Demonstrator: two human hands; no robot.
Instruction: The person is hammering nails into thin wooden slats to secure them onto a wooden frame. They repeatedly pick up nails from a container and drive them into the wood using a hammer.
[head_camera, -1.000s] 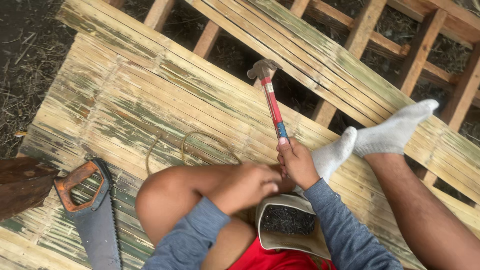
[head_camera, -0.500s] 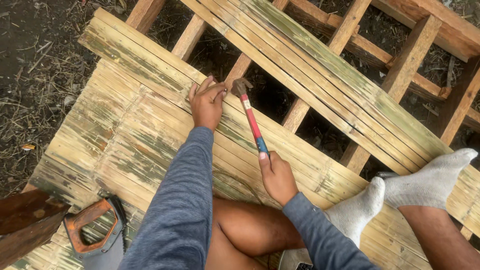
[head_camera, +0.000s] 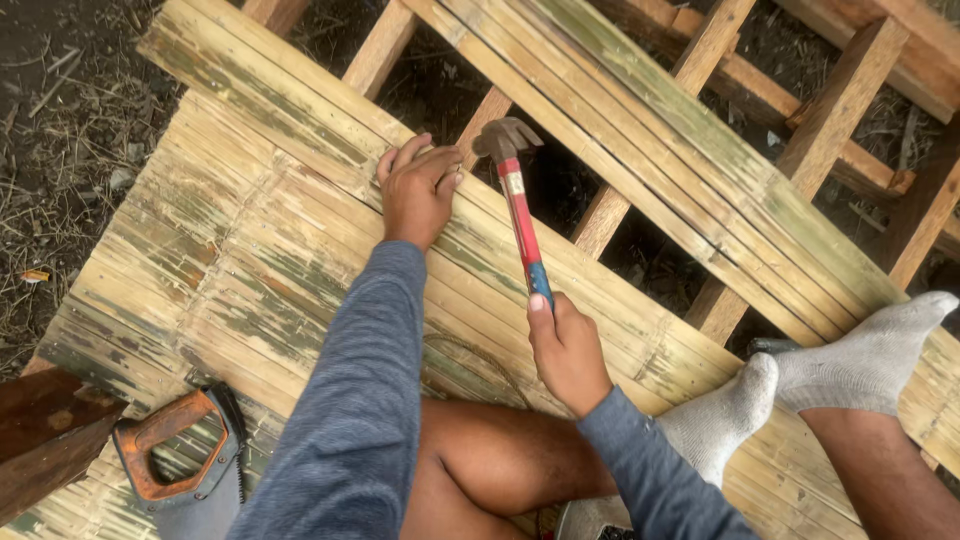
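Down at the bottom edge, a handsaw (head_camera: 180, 465) with an orange handle lies flat on the slats, parked within reach but out of the working line. Just past it, a bare knee and 2 white socks (head_camera: 800, 390) rest on the deck: the person sits right on the surface, so body weight pins the loose strips.

Now the right hand (head_camera: 568, 350), fingers wrapped tight around the blue grip of the hammer (head_camera: 518, 205), thumb laid along the top of the handle. It grips low on the shaft, which looks like a choice for reach and leverage. The red shaft angles up and away, its claw head hanging just above the slat edge.

Further out, the left hand (head_camera: 418, 190) sits with fingers curled and pressed together, tips down on the flattened bamboo mat (head_camera: 230, 250) right beside the hammer head. Whether they pinch a nail I cannot tell.

Beyond, more bamboo strips (head_camera: 640, 130) span bare wooden joists (head_camera: 830, 120) over dark ground.
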